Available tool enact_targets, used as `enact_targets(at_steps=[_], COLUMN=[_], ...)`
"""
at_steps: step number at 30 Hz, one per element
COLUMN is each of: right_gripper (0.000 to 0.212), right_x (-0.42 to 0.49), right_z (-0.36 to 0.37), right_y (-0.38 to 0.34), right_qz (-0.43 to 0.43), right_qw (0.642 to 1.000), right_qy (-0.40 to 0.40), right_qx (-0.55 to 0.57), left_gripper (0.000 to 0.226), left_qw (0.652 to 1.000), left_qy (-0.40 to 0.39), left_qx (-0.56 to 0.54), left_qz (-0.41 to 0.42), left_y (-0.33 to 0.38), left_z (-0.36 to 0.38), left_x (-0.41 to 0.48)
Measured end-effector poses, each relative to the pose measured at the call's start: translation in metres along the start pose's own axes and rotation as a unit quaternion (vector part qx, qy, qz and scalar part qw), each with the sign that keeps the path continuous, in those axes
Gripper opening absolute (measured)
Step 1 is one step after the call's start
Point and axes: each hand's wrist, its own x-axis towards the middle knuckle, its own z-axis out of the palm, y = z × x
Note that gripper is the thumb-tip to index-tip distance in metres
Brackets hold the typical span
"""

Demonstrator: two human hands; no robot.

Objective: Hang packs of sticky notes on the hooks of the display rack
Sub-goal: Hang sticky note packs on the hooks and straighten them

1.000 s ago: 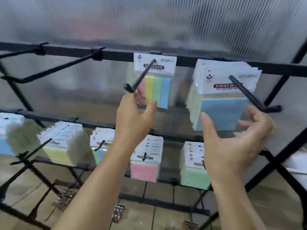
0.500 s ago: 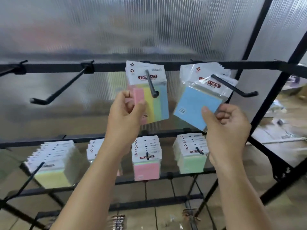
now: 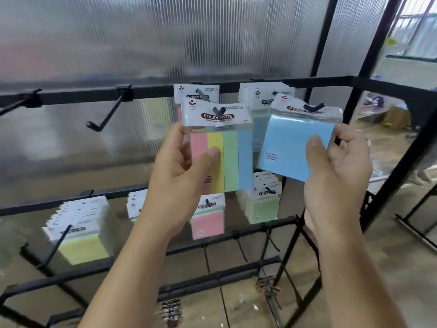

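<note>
My left hand (image 3: 179, 171) pinches a four-colour pack of sticky notes (image 3: 224, 152) by its lower left side; the pack's header sits at the tip of a black hook (image 3: 218, 111) on the top bar. Another four-colour pack (image 3: 186, 93) hangs behind it on the same hook. My right hand (image 3: 335, 176) grips a blue pack (image 3: 290, 143) by its right edge, tilted, with its header at the tip of the neighbouring hook (image 3: 313, 107). Several blue packs (image 3: 257, 95) hang further back on that hook.
An empty hook (image 3: 104, 119) juts from the top bar (image 3: 71, 95) to the left. The lower bar carries several packs: yellow (image 3: 78, 235), pink (image 3: 208, 221) and green (image 3: 260, 204). Black rack posts (image 3: 387, 147) stand at the right, a ribbed translucent wall behind.
Both hands have drawn their packs forward along the hooks, from near the bar to the hook tips. The view has shifted right and closer.
</note>
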Motion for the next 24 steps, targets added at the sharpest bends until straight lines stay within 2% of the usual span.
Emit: enact_targets(at_steps=[5, 8, 16, 20, 24], right_gripper=[0.026, 0.024, 0.018, 0.016, 0.026], right_x=[-0.015, -0.022, -0.040, -0.037, -0.024], right_z=[-0.014, -0.027, -0.089, -0.133, -0.193], right_y=[-0.028, -0.035, -0.029, -0.024, -0.017], right_qz=[-0.034, -0.026, 0.042, 0.074, 0.089], right_qw=[0.999, 0.999, 0.981, 0.975, 0.962], right_qy=[0.015, 0.016, 0.098, 0.153, 0.207], right_qx=[0.006, -0.011, -0.159, -0.145, -0.154], left_gripper=[0.025, 0.027, 0.028, 0.028, 0.026], left_qw=[0.996, 0.995, 0.992, 0.982, 0.969], left_qy=[-0.050, -0.068, -0.094, -0.138, -0.191], left_qx=[-0.066, -0.069, -0.058, -0.055, -0.043], left_qz=[0.034, 0.030, -0.062, -0.115, -0.153], left_y=[0.013, 0.012, -0.033, -0.051, -0.072], left_z=[0.007, 0.017, 0.067, 0.111, 0.175], left_x=[-0.013, -0.018, -0.034, -0.040, -0.044])
